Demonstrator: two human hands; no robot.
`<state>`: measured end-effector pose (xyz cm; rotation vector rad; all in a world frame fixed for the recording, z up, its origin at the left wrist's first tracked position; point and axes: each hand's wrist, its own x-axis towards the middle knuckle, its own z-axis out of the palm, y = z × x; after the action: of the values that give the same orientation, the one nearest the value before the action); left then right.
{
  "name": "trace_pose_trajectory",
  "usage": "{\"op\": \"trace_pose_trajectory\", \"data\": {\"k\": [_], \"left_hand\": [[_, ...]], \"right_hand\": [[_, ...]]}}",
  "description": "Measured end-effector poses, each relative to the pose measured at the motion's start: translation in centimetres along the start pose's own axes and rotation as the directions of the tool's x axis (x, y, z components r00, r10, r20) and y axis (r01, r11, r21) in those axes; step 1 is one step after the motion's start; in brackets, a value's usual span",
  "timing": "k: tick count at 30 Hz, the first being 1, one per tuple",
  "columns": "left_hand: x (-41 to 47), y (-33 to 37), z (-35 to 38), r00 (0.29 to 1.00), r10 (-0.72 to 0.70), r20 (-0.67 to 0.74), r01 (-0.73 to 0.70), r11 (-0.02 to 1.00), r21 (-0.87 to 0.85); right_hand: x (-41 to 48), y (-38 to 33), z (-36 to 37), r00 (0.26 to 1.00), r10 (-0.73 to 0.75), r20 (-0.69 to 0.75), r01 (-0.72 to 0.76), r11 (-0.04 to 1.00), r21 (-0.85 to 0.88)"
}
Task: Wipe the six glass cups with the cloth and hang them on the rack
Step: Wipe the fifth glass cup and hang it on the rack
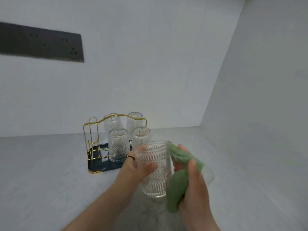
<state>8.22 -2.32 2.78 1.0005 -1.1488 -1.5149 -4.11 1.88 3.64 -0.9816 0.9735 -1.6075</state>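
Note:
My left hand (138, 167) grips a ribbed glass cup (155, 177) upright above the counter, thumb across its front. My right hand (193, 179) holds a green cloth (179, 179) pressed against the cup's right side. Behind stands a gold wire rack (90, 139) on a dark blue tray (95, 166). Several glass cups hang upside down on it: two in front (118, 145) (141, 135) and two at the back (112, 122) (134, 120). The rack's left pegs carry nothing.
The grey speckled counter (50, 172) runs to a white back wall and a white side wall (258, 130) on the right. A dark socket strip (41, 42) is fixed to the back wall, upper left.

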Motion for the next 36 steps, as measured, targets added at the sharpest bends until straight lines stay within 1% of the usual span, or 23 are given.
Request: {"op": "trace_pose_trajectory", "data": {"k": [1, 2, 3, 5, 9, 10, 12, 14, 15, 16, 18, 19, 20, 23, 25, 27, 30, 31, 33, 34, 36], "left_hand": [[-0.4, 0.2, -0.4, 1.0, -0.009, -0.026, 0.009, 1.0, -0.014], [-0.8, 0.7, -0.9, 0.998, -0.022, -0.058, 0.021, 0.999, -0.025], [-1.1, 1.0, -1.3, 0.996, -0.031, -0.085, 0.029, 0.999, -0.028], [-1.8, 1.5, -2.4, 0.992, -0.023, -0.124, 0.023, 1.0, -0.002], [-2.8, 1.5, -4.4, 0.981, 0.006, -0.192, -0.004, 1.0, 0.011], [-3.1, 1.6, -4.8, 0.978, -0.002, -0.21, 0.001, 1.0, -0.005], [-3.5, 2.0, -5.7, 0.973, 0.007, -0.232, -0.003, 1.0, 0.02], [-3.9, 2.6, -6.4, 0.968, 0.043, -0.247, -0.029, 0.998, 0.06], [-3.9, 2.8, -6.9, 0.969, 0.078, -0.234, -0.06, 0.995, 0.083], [-3.9, 3.0, -7.2, 0.968, 0.108, -0.229, -0.086, 0.991, 0.103], [-4.0, 3.3, -7.7, 0.962, 0.169, -0.213, -0.139, 0.979, 0.149], [-3.9, 3.3, -7.9, 0.957, 0.189, -0.222, -0.15, 0.972, 0.18], [-3.7, 3.3, -8.2, 0.947, 0.203, -0.248, -0.154, 0.967, 0.202], [-2.8, 3.7, -8.4, 0.932, 0.228, -0.281, -0.159, 0.956, 0.246], [-2.1, 3.7, -8.7, 0.918, 0.233, -0.322, -0.168, 0.962, 0.215], [-1.3, 3.3, -8.8, 0.893, 0.235, -0.385, -0.159, 0.963, 0.218], [-0.7, 2.3, -7.8, 0.903, 0.214, -0.372, -0.12, 0.958, 0.26], [-0.6, 1.9, -7.7, 0.905, 0.22, -0.365, -0.121, 0.954, 0.275], [-0.7, 2.0, -7.6, 0.912, 0.194, -0.362, -0.111, 0.965, 0.238], [-0.8, 2.0, -8.0, 0.922, 0.173, -0.347, -0.108, 0.974, 0.199], [-0.8, 1.9, -8.8, 0.956, 0.119, -0.268, -0.104, 0.992, 0.07]], "right_hand": [[-0.3, 0.5, 0.8, 0.988, -0.094, 0.123, 0.114, 0.978, -0.172], [-0.6, 1.2, 1.7, 0.962, -0.155, 0.225, 0.218, 0.931, -0.292], [-0.7, 1.7, 2.4, 0.942, -0.186, 0.279, 0.278, 0.898, -0.34], [-0.7, 2.8, 3.5, 0.92, -0.193, 0.341, 0.319, 0.873, -0.368], [-0.4, 4.3, 5.1, 0.891, -0.228, 0.394, 0.401, 0.801, -0.444], [-0.1, 4.3, 5.6, 0.897, -0.194, 0.398, 0.376, 0.808, -0.453], [0.4, 4.2, 6.5, 0.907, -0.098, 0.41, 0.28, 0.867, -0.413], [0.7, 3.8, 7.3, 0.926, -0.014, 0.377, 0.163, 0.915, -0.368], [0.8, 3.8, 7.8, 0.94, 0.03, 0.34, 0.092, 0.937, -0.338], [0.9, 3.6, 8.3, 0.946, 0.108, 0.305, -0.012, 0.954, -0.3], [1.2, 3.7, 9.2, 0.926, 0.273, 0.259, -0.235, 0.957, -0.168], [1.2, 3.8, 9.6, 0.919, 0.326, 0.222, -0.308, 0.945, -0.113], [1.2, 4.1, 10.2, 0.916, 0.35, 0.198, -0.34, 0.937, -0.082], [1.0, 4.9, 11.2, 0.947, 0.291, 0.136, -0.271, 0.951, -0.15], [1.3, 5.2, 11.4, 0.972, 0.204, 0.114, -0.175, 0.958, -0.228], [1.8, 5.3, 11.6, 0.992, 0.1, 0.083, -0.072, 0.954, -0.291], [2.3, 5.7, 11.7, 0.998, 0.031, 0.06, -0.009, 0.94, -0.34], [2.3, 5.8, 11.7, 0.998, 0.022, 0.065, 0.004, 0.932, -0.364], [2.4, 5.7, 11.6, 0.995, 0.021, 0.094, 0.017, 0.924, -0.381], [2.5, 5.5, 11.4, 0.992, 0.044, 0.12, 0.004, 0.929, -0.369], [2.9, 5.3, 11.0, 0.974, 0.139, 0.18, -0.077, 0.946, -0.314]]}}
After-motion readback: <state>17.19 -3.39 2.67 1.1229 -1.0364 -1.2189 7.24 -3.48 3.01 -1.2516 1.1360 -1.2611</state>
